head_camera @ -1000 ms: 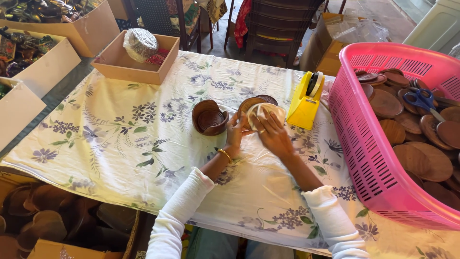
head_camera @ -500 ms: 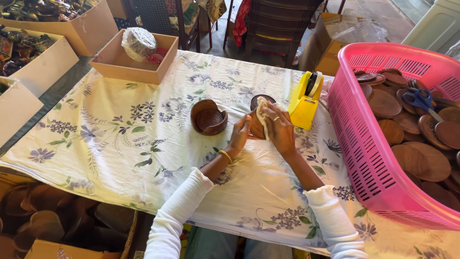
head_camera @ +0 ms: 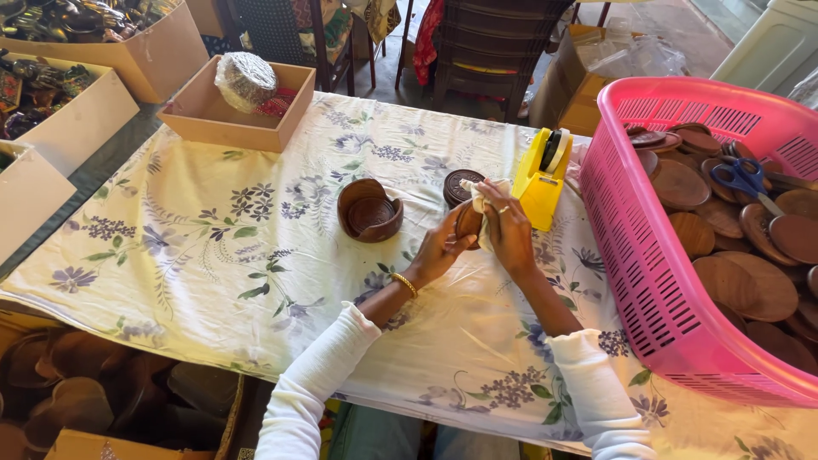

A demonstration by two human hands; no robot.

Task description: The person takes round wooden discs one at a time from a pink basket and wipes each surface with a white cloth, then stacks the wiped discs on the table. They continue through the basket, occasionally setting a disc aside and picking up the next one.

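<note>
- Head view, the hands: the left hand (head_camera: 441, 249) curls around a small round wooden piece (head_camera: 468, 223), fingers closed on its lower edge, holding it just above the counter (head_camera: 213, 247).
- The right hand (head_camera: 509, 230) presses a pale cloth (head_camera: 482, 207) against the same wooden piece, fingers bent over the top; the cloth sits bunched between palm and wood. Both hands meet on the piece, touching each other.
- A gold bangle (head_camera: 406, 284) sits on the left wrist; both arms wear white sleeves.
- Head view, near the hands: a dark round carved lid (head_camera: 461, 185) lies on the counter just behind the hands, partly hidden by the cloth.
- A brown wooden holder (head_camera: 369, 209) with a round disc inside stands to the left of the hands, near but apart.
- A yellow tape dispenser (head_camera: 544, 178) stands just beside the right hand.
- Head view, further off: a pink basket (head_camera: 635, 247) on the right holds many round wooden discs (head_camera: 733, 285) and a pair of blue-handled scissors (head_camera: 743, 180).
- A shallow cardboard box (head_camera: 213, 119) at the far edge holds a wrapped round bundle (head_camera: 245, 80).
- The counter carries a white flowered cloth.
</note>
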